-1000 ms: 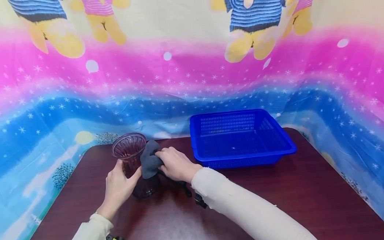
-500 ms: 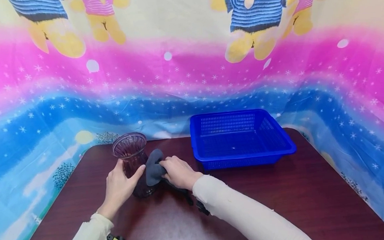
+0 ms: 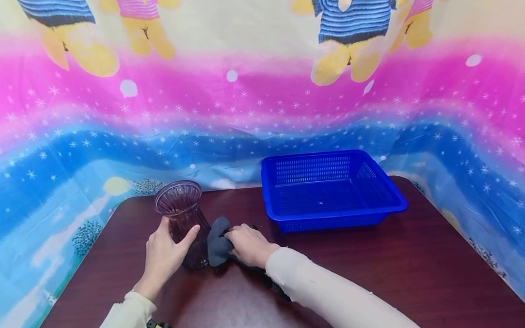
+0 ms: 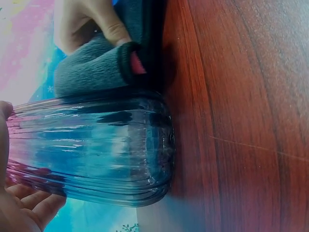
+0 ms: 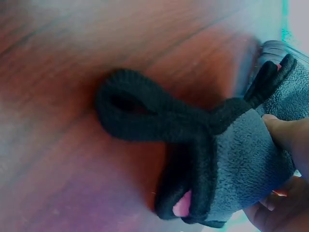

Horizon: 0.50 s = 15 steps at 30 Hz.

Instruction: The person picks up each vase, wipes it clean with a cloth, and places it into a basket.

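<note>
A clear, purplish ribbed glass vase [image 3: 189, 238] with a flared rim stands upright on the table. My left hand [image 3: 166, 255] grips its waist, thumb on the near side and fingers around the left. The right hand [image 3: 251, 245] holds a bunched grey cloth [image 3: 219, 242] against the lower right side of the vase. In the left wrist view the fuzzy cloth [image 4: 91, 67] lies along the vase wall [image 4: 96, 145], close to its base. The right wrist view shows the cloth's dark edging and a black hanging loop [image 5: 128, 106], with the thumb [image 5: 280, 130] pressed on the folds.
A blue plastic basket [image 3: 333, 214] with perforated sides stands at the back right of the brown wooden table [image 3: 364, 273]. Behind the table hangs a printed fabric backdrop [image 3: 241, 105] with bears and snowflakes.
The right hand has slid the cloth down the right side of the vase, from near its neck to near its base. The left hand keeps its hold and the vase stays in place.
</note>
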### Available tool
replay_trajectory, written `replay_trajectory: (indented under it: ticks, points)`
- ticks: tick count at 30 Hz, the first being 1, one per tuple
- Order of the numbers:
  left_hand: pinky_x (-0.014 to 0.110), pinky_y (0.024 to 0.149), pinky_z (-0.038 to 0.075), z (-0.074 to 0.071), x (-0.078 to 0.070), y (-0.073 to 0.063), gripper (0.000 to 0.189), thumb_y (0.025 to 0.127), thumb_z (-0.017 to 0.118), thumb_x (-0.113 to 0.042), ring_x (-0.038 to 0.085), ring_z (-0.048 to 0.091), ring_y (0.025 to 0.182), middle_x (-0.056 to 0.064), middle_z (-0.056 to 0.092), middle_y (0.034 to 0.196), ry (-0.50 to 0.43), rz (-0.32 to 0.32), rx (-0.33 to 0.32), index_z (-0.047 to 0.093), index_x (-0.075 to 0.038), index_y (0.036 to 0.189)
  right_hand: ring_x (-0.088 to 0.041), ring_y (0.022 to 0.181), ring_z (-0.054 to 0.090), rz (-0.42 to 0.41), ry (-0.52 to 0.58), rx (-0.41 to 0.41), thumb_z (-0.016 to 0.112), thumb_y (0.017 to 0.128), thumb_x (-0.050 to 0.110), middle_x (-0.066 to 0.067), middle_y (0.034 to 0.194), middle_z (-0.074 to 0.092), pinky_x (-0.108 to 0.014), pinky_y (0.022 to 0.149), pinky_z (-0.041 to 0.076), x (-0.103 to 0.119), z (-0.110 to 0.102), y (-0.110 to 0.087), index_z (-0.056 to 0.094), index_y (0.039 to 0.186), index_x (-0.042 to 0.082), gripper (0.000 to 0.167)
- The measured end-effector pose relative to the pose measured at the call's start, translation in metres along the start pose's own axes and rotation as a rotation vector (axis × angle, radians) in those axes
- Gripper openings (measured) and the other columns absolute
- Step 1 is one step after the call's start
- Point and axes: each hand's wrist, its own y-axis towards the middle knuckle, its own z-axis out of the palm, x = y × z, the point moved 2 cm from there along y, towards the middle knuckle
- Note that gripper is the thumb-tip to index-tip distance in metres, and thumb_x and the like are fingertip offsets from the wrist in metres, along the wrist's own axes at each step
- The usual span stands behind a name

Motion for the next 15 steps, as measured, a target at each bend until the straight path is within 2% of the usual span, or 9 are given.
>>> replay_trajectory:
  ticks: [7, 15]
  points:
    - [0.059, 0.084, 0.049, 0.001, -0.002, 0.0, 0.06, 0.087, 0.074, -0.049, 0.047, 0.067, 0.101, 0.028, 0.071, 0.107, 0.002, 0.004, -0.012, 0.057, -0.006, 0.126, -0.022, 0.096, 0.066, 0.011, 0.0, 0.005, 0.074, 0.091, 0.019, -0.003, 0.107, 0.073, -0.034, 0.085, 0.055, -0.003, 0.009, -0.002, 0.074, 0.107, 0.016, 0.017]
    - [0.06, 0.085, 0.049, 0.001, -0.001, -0.001, 0.058, 0.087, 0.074, -0.048, 0.048, 0.067, 0.102, 0.028, 0.071, 0.107, -0.004, -0.007, -0.017, 0.057, -0.005, 0.124, -0.022, 0.102, 0.066, 0.017, 0.016, 0.01, 0.075, 0.09, 0.02, -0.003, 0.112, 0.073, -0.033, 0.092, 0.053, -0.005, 0.015, -0.002, 0.074, 0.11, 0.018, 0.02]
